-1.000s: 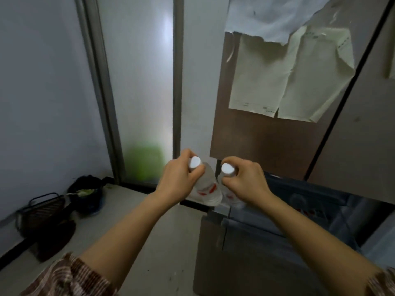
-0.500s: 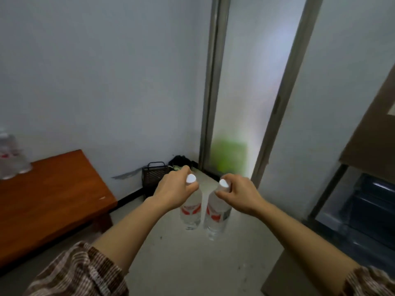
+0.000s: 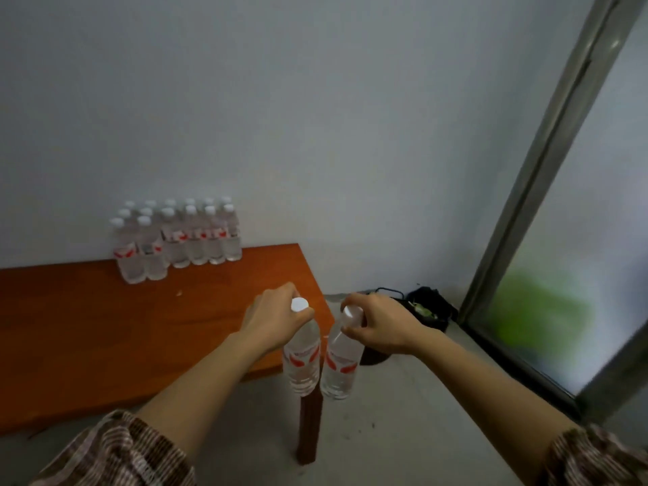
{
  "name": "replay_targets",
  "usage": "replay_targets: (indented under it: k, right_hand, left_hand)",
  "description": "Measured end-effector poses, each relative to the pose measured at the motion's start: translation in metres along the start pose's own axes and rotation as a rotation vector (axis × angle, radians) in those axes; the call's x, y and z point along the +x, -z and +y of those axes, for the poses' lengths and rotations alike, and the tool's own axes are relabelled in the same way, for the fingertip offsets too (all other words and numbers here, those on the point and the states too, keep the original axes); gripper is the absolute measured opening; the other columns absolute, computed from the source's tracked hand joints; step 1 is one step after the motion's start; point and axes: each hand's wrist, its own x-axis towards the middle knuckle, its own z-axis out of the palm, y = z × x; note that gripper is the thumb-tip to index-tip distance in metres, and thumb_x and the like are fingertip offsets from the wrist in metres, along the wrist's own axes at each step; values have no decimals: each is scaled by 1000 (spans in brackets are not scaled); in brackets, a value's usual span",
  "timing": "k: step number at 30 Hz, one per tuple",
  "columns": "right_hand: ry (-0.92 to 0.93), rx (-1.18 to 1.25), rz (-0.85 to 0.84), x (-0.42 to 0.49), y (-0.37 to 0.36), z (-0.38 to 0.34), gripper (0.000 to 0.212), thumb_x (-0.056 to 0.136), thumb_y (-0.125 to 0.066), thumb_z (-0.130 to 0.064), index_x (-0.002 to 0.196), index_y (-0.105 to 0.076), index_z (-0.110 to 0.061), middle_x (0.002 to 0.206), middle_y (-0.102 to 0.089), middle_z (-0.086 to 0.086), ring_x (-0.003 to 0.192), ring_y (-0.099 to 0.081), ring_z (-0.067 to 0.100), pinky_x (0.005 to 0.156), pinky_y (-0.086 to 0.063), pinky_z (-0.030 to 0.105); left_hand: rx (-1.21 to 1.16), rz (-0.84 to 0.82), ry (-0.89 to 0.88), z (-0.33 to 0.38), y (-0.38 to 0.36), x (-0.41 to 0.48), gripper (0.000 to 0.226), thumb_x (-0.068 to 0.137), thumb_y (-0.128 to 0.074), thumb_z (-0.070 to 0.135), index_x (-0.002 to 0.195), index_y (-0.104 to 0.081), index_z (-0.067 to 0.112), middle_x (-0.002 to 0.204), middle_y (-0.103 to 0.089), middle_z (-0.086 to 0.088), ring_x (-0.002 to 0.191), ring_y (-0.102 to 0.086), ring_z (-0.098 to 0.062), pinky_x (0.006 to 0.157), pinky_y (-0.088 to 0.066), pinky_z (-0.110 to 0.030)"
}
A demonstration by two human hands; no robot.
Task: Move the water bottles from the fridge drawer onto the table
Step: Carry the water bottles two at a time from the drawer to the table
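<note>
Head view: left hand [image 3: 271, 319] and right hand [image 3: 380, 326], both outstretched, each grip a water bottle's [image 3: 302, 359] neck.

orange wooden table [image 3: 87, 331] | cluster of water bottles [image 3: 179, 236] upright, back edge

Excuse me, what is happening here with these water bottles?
A person carries two water bottles by their necks: the left hand holds the left bottle, the right hand the right bottle. Both hang near the corner of the wooden table, not yet set down. A cluster of bottles already stands on the table by the wall.
</note>
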Motion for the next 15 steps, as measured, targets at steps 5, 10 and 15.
replay_targets:
  k: [5, 10, 15]
  right_hand:
    - [78, -46, -93, 116, -22, -39, 39, 87, -63, -39, 122, -55, -26, 116, -62, 1, 95, -57, 16, 81, -53, 33]
    - [140, -60, -86, 210, -37, -82, 38, 88, -63, -35, 123, -54, -26, 118, -59, 3, 106, -54, 20, 80, -48, 31]
    - [159, -70, -76, 289, -62, -117, 38, 89, -63, -34, 125, -51, -29, 120, -58, 1, 113, -50, 19, 81, -45, 28]
  left_hand:
    - [7, 9, 140, -84, 42, 54, 26, 79, -63, 50, 83, -52, 26, 79, -65, 2, 71, -65, -19, 68, -58, -42]
    - [8, 80, 242, -153, 79, 106, 27, 82, -65, 47, 85, -53, 24, 84, -64, 2, 77, -63, -19, 65, -53, -35]
    - [-14, 125, 249, -222, 105, 154, 27, 86, -64, 44, 90, -53, 20, 86, -61, 1, 80, -58, -18, 60, -41, -28]
